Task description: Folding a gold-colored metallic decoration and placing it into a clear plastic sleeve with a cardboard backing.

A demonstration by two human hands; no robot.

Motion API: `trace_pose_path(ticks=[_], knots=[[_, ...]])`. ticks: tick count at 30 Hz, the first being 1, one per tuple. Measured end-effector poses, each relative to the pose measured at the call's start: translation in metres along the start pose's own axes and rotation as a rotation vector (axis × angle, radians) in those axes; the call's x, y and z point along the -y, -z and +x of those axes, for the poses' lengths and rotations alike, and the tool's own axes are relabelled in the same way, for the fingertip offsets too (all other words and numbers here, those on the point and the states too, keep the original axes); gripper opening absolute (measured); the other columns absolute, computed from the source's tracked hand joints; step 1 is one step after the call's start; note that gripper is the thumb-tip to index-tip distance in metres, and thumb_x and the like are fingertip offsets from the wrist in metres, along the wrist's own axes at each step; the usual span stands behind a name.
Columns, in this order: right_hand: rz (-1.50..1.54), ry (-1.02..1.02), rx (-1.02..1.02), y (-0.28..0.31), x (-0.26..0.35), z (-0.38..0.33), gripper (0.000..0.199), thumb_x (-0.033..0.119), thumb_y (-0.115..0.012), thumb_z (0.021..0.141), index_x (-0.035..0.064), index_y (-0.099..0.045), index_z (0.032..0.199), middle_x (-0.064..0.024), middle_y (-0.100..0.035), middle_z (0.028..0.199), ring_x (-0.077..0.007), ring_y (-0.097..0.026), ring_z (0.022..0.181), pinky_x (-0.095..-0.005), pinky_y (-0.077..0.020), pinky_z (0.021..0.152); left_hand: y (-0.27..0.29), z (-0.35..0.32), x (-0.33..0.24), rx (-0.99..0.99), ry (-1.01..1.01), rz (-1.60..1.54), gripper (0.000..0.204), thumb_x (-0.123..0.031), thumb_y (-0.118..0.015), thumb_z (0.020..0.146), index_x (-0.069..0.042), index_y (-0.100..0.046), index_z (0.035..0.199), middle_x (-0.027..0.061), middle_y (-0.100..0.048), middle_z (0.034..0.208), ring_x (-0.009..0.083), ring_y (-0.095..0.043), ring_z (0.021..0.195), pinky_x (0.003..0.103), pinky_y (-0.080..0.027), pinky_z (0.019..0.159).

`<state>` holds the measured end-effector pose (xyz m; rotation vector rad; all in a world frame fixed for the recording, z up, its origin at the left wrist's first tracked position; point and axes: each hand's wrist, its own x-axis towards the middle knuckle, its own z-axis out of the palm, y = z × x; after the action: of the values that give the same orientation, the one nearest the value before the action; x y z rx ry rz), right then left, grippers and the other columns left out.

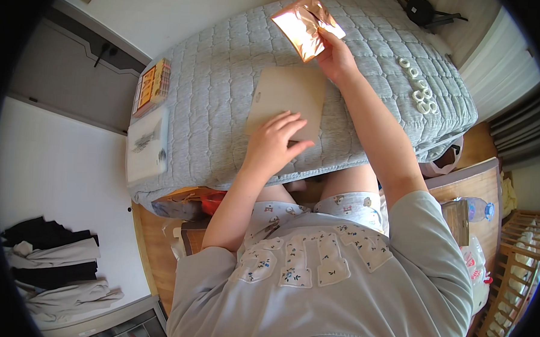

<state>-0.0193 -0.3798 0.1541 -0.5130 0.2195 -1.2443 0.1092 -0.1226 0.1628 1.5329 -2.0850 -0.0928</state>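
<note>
A shiny copper-coloured foil packet (pixel 301 25) is raised above the far side of the bed. My right hand (pixel 337 56) pinches it by its lower right corner, with the thumb on its face. On the quilted grey mattress (pixel 213 88) in front of me lies a flat beige-grey board (pixel 288 91), with a small dark mark near its left edge. My left hand (pixel 277 143) rests on the near part of this board, fingers spread out and holding nothing. The palm hides the board's near left corner.
Several white rings (pixel 421 91) lie on the mattress at the right. At its left edge sit a stack of patterned packets (pixel 152 86) and a clear plastic bag (pixel 148 145). A plastic bottle (pixel 478 209) stands on a low table at the right, near a wooden slatted rack (pixel 516 263).
</note>
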Motion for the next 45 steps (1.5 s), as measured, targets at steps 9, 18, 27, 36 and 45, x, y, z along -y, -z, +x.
trace_pose_path(ticks=[9,18,27,36,45], knots=[[-0.043,-0.016,0.07,-0.012,0.004,-0.008,0.031,0.009,-0.062,0.099,-0.0037,-0.059,0.126,-0.0095,-0.069,0.122,-0.0182,-0.065,0.113,-0.0346,-0.0496,0.103,-0.007,0.005,0.004,-0.159,0.08,0.022,0.037,-0.031,-0.078,0.087,-0.01,-0.073,0.116,0.0122,-0.066,0.132,0.0331,-0.061,0.125,0.048,-0.047,0.107],[-0.047,-0.021,0.058,-0.011,0.004,-0.009,0.033,0.009,-0.062,0.099,-0.0026,-0.058,0.129,-0.0091,-0.069,0.124,-0.0184,-0.065,0.114,-0.035,-0.0491,0.104,-0.023,0.006,-0.018,-0.066,-0.12,0.169,0.038,-0.036,-0.076,0.087,-0.015,-0.074,0.118,0.009,-0.056,0.145,0.0313,-0.046,0.14,0.059,-0.035,0.115],[-0.096,-0.027,0.094,-0.009,0.0,-0.005,0.034,0.013,-0.058,0.102,-0.0001,-0.054,0.134,-0.0094,-0.068,0.125,-0.0196,-0.064,0.116,-0.0365,-0.0498,0.105,-0.007,-0.008,-0.015,-0.13,0.057,-0.33,0.042,-0.027,-0.076,0.09,-0.012,-0.069,0.128,0.0109,-0.053,0.149,0.0298,-0.047,0.14,0.052,-0.039,0.114],[-0.09,-0.041,0.017,-0.007,0.0,-0.006,0.029,0.014,-0.055,0.104,0.0029,-0.059,0.131,-0.0078,-0.065,0.124,-0.02,-0.061,0.119,-0.0367,-0.0492,0.106,0.045,-0.13,0.038,0.073,0.372,-1.873,0.056,-0.03,-0.072,0.095,-0.01,-0.057,0.144,0.0053,-0.062,0.123,0.0209,-0.06,0.11,0.036,-0.05,0.092],[-0.143,-0.034,-0.012,-0.012,-0.003,-0.003,0.024,0.009,-0.06,0.101,0.002,-0.065,0.124,-0.0066,-0.072,0.118,-0.0192,-0.066,0.113,-0.0387,-0.0509,0.105,0.032,-0.286,0.117,-0.178,1.224,-1.249,0.035,-0.027,-0.06,0.104,-0.009,-0.065,0.134,-0.0106,-0.028,0.068,0.0025,-0.028,0.057,0.02,-0.026,0.053]])
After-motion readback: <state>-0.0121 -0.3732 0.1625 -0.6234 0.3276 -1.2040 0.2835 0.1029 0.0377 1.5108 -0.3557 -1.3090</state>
